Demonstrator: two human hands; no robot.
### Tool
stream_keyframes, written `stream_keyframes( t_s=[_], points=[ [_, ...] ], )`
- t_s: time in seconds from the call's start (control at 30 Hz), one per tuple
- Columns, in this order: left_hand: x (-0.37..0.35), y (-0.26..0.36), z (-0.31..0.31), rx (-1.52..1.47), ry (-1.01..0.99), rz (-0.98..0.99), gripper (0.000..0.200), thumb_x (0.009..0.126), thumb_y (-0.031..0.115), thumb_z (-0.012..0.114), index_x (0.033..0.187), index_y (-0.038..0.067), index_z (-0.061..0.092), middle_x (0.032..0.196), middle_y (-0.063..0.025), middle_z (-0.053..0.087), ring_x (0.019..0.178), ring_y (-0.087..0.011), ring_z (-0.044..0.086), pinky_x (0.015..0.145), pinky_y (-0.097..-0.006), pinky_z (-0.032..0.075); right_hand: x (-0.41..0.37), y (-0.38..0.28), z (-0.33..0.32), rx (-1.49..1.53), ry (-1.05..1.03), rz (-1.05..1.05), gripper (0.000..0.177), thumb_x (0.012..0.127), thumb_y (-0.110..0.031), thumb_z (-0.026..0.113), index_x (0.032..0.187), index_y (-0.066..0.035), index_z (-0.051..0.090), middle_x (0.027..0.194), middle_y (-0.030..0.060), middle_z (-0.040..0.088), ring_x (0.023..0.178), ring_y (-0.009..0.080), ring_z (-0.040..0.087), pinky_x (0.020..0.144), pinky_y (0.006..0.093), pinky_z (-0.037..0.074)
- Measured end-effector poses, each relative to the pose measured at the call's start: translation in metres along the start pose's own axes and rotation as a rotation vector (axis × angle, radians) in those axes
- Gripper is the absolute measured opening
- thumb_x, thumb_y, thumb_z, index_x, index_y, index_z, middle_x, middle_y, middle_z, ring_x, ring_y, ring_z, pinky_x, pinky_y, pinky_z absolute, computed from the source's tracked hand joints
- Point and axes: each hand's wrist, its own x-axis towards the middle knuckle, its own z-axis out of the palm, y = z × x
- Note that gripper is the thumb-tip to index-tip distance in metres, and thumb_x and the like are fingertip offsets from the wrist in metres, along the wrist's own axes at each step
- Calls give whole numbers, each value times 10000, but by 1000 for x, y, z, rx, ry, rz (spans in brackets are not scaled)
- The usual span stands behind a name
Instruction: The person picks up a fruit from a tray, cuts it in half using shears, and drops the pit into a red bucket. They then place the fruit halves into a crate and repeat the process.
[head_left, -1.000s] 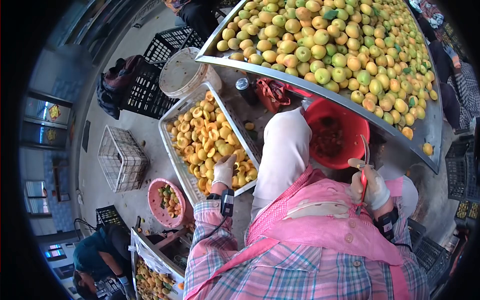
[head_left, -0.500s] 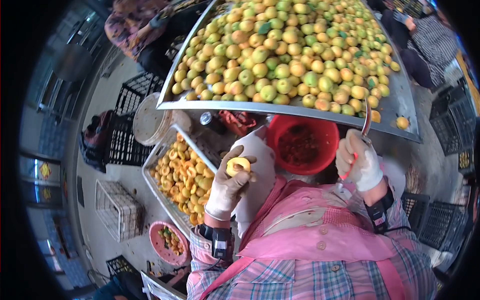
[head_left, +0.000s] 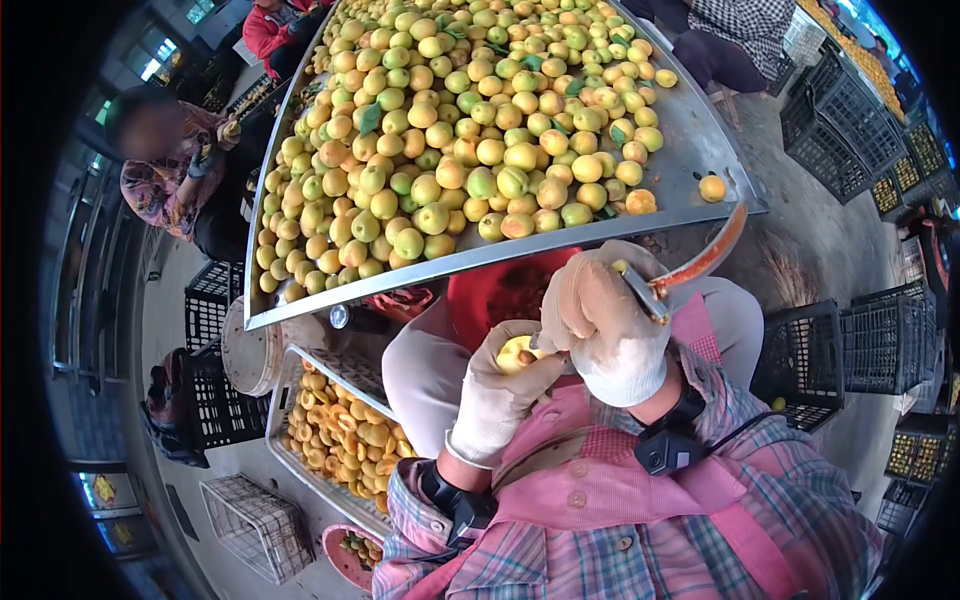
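My left hand (head_left: 500, 395), in a pale glove, grips a halved apricot (head_left: 517, 354) with its cut face up and the brown pit showing. Just right of it is my gloved right hand (head_left: 605, 325), closed around a knife whose curved blade (head_left: 705, 255) points up and to the right. The handle is mostly hidden by my fingers. Both hands meet above my lap, in front of a red basin (head_left: 470, 295) with dark contents. Beyond them, whole apricots (head_left: 450, 130) are heaped on a metal-rimmed table (head_left: 500, 248).
A pale crate (head_left: 275, 440) of halved apricots stands at my left knee. Farther left are an off-white crate (head_left: 255, 525), a pink basin (head_left: 345, 560) and a whitish bucket (head_left: 250, 350). Black crates (head_left: 885, 340) stand at right. A person (head_left: 165, 180) sits at the far left; others work around the table.
My right hand has come left, beside the apricot half in my left hand, and the knife has turned. My left hand has shifted slightly right and down. The view has swung to the right.
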Motion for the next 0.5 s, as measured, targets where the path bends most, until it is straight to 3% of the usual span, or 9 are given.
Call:
stream_keyframes(
  t_s=[0.1,0.13,0.23,0.27,0.3,0.37,0.5],
  points=[
    [0,5,8,30,31,-26,335,830,99,725,1111,25,558,837,13,594,640,-35,523,562,-184,446,-6,4,-2,-84,16,-81,123,776,16,666,860,6,578,724,24,576,624,117,571,567,254,451],
    [0,4,9,31,33,-26,335,830,99,725,1111,25,558,837,13,594,640,-35,523,562,-184,446,-7,10,-5,-474,-11,-429,174,730,26,677,879,-22,602,747,40,588,642,148,587,578,277,462],
    [0,-2,12,19,42,-1,317,841,117,726,1095,29,559,827,19,585,652,-34,519,575,-184,450,-7,6,-7,-390,-109,-333,211,713,18,682,900,-67,637,780,48,595,656,178,595,575,308,468],
    [1,-7,13,72,50,87,310,845,125,725,1089,32,558,821,21,584,658,-35,518,580,-186,452,-6,5,-7,-389,-111,-332,211,713,18,682,900,-67,637,780,48,595,656,178,595,575,308,468],
    [1,-9,13,125,57,175,303,850,133,723,1083,34,558,815,23,582,664,-35,516,585,-188,454,-4,4,-7,-480,-141,-378,160,728,-12,685,866,-72,630,755,47,593,632,191,589,558,311,461],
    [1,-11,13,136,69,172,296,850,136,718,1075,31,557,798,13,583,667,-31,519,585,-192,458,-1,1,-6,-665,-199,-470,85,759,-73,693,797,-83,617,705,45,590,584,216,577,523,318,448],
    [0,-13,11,287,75,196,290,839,133,717,1058,23,561,782,-6,588,667,-34,528,575,-204,461,4,1,1,-594,-165,-311,118,754,-90,693,711,-82,584,637,41,548,526,203,547,491,322,415]
  ],
)
